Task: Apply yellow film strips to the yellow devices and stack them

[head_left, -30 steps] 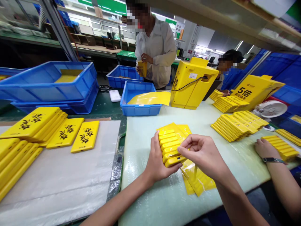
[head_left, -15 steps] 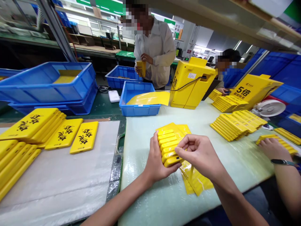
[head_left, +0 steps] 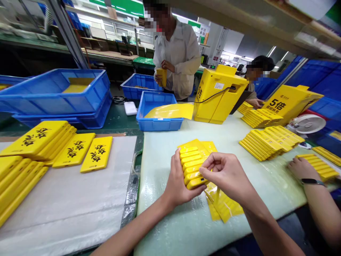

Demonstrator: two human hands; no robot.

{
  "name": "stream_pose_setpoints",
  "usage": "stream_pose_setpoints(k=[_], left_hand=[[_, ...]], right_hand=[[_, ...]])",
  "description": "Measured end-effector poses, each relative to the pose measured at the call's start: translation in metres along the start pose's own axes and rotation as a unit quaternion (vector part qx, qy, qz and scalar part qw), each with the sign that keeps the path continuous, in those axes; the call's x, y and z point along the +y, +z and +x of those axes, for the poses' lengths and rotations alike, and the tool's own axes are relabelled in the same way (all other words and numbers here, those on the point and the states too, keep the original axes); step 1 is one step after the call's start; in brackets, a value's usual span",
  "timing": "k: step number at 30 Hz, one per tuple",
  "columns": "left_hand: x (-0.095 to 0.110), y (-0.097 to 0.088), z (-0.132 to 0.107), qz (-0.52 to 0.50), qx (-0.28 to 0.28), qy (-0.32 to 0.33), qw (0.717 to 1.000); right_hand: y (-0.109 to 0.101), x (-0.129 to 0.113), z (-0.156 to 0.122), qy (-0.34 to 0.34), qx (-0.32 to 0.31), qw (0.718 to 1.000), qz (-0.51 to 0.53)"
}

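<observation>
A stack of several yellow power banks (head_left: 192, 166) is tilted in my left hand (head_left: 177, 181), whose fingers and thumb wrap round its side. Their rounded ends face me, and a small dark mark shows on the lowest one. My right hand (head_left: 226, 177) is closed in a pinch at the end of the lower power banks. Whatever sits between those fingertips is too small to make out. Underneath both hands lie glossy yellow sheets (head_left: 225, 208) on the pale green mat, partly covered by the hands and the stack.
More power banks (head_left: 97, 154) lie on the white-covered surface at left, some stacked. Ahead stand a blue bin (head_left: 160, 124) and a yellow box (head_left: 217, 96). Rows of power banks (head_left: 266, 144) sit at right, near a co-worker's hand (head_left: 303, 169). Another person (head_left: 177, 53) stands opposite.
My hands and the stack stay almost the same, with the pinch still at the lower power banks. At right, the co-worker's hand has shifted slightly left and down. The view has moved a little.
</observation>
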State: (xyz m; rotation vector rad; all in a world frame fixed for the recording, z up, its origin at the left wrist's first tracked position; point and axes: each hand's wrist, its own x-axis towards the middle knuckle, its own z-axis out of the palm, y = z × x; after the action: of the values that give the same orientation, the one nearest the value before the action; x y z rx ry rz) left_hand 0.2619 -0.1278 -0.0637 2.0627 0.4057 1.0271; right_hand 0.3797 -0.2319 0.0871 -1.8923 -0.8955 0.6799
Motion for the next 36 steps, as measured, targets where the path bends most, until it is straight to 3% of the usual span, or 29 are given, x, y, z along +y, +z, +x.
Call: stream_pose_setpoints(k=[3, 6, 8, 12, 17, 21, 26, 29, 36], left_hand=[[0.001, 0.000, 0.000, -0.006, 0.000, -0.003, 1.000], [0.001, 0.000, 0.000, -0.005, -0.003, 0.000, 1.000], [0.001, -0.001, 0.000, 0.001, -0.005, 0.000, 1.000], [0.001, -0.001, 0.000, 0.007, 0.000, 0.003, 1.000], [0.000, -0.001, 0.000, 0.004, -0.001, 0.011, 1.000], [0.000, -0.001, 0.000, 0.005, -0.003, 0.006, 1.000], [0.001, -0.001, 0.001, -0.002, -0.001, 0.003, 1.000], [0.002, -0.002, 0.002, -0.002, 0.001, 0.006, 1.000], [0.001, -0.001, 0.001, 0.022, -0.001, 0.006, 1.000]], right_hand=[[-0.003, -0.001, 0.004, -0.042, -0.025, 0.996, -0.076], [-0.012, -0.004, 0.011, -0.087, -0.028, 0.974, -0.206], [-0.024, -0.004, 0.017, -0.090, -0.042, 0.969, -0.226], [-0.056, 0.003, 0.020, -0.085, -0.110, 0.988, -0.072], [-0.082, 0.012, 0.007, -0.132, 0.021, 0.991, 0.032], [-0.071, 0.017, -0.007, -0.171, 0.087, 0.980, 0.046], [-0.030, 0.021, -0.026, -0.062, 0.094, 0.991, 0.078], [-0.013, 0.020, -0.030, -0.053, 0.114, 0.988, 0.085], [-0.004, 0.009, -0.021, -0.009, 0.058, 0.993, 0.105]])
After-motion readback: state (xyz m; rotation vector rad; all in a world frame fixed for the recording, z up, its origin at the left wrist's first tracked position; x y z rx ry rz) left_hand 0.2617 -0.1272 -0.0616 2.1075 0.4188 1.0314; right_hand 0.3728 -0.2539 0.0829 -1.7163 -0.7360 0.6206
